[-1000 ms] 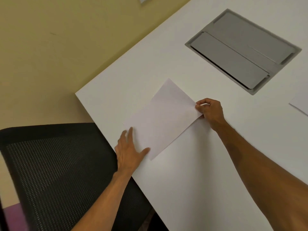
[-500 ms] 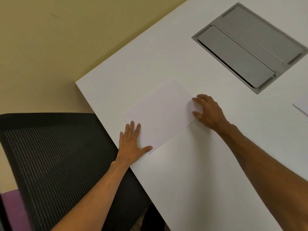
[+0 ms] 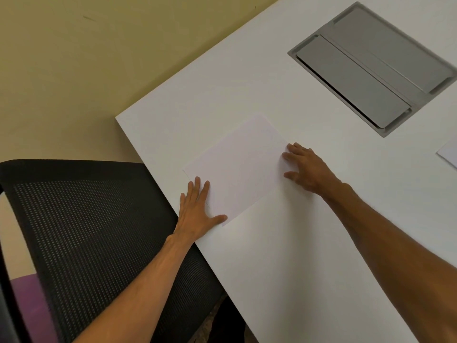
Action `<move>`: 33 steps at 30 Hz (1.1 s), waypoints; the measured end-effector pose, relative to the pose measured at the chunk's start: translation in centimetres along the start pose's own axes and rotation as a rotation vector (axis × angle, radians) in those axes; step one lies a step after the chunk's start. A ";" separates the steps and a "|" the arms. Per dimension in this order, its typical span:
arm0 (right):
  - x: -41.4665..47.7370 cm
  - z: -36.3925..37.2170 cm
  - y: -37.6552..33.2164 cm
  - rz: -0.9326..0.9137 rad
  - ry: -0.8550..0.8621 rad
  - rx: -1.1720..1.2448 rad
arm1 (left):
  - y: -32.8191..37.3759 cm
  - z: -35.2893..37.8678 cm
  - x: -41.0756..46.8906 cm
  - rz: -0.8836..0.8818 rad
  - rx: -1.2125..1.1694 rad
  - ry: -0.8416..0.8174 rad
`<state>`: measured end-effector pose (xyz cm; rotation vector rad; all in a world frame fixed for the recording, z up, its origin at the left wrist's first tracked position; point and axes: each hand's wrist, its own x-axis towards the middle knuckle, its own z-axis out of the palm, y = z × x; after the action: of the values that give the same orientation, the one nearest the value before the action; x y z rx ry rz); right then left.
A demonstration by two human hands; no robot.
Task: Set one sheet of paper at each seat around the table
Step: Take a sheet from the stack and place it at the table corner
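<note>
A white sheet of paper (image 3: 237, 167) lies flat on the white table (image 3: 284, 256), close to the table's left edge and in front of a black mesh chair (image 3: 86, 231). My left hand (image 3: 197, 211) rests flat with spread fingers on the sheet's near left corner. My right hand (image 3: 306, 167) lies flat on the table at the sheet's right edge, fingers apart and touching the paper. Neither hand grips anything.
A grey metal cable hatch (image 3: 371, 68) is set into the table at the upper right. The corner of another sheet (image 3: 448, 154) shows at the right border. The chair has a purple seat (image 3: 29, 305). Beige floor lies beyond the table corner.
My right hand let go of the sheet's right corner and flattened onto the table. The lifted corner dropped, so the sheet now lies flat. My left hand stayed on the near corner.
</note>
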<state>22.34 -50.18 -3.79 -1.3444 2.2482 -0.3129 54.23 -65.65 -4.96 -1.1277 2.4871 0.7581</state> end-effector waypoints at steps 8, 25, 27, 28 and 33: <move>-0.2 0.1 -0.1 0.010 0.001 -0.014 | -0.1 0.0 -0.1 0.004 -0.015 0.001; -2.9 -1.8 -1.7 0.007 0.092 -0.131 | 1.3 -2.0 -1.7 0.013 -0.010 0.089; -4.1 -2.1 -2.2 0.024 0.104 -0.142 | 2.2 -2.7 -2.0 0.048 0.005 0.092; -4.8 -2.2 -2.6 0.032 0.114 -0.145 | 2.8 -3.1 -2.2 0.083 0.017 0.099; -9.4 -2.5 -5.4 0.132 0.225 -0.109 | 7.9 -5.5 -3.4 0.362 0.080 0.212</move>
<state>28.77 -44.80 3.53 -1.2609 2.5612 -0.3127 50.13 -62.46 3.80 -0.7727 2.9187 0.6495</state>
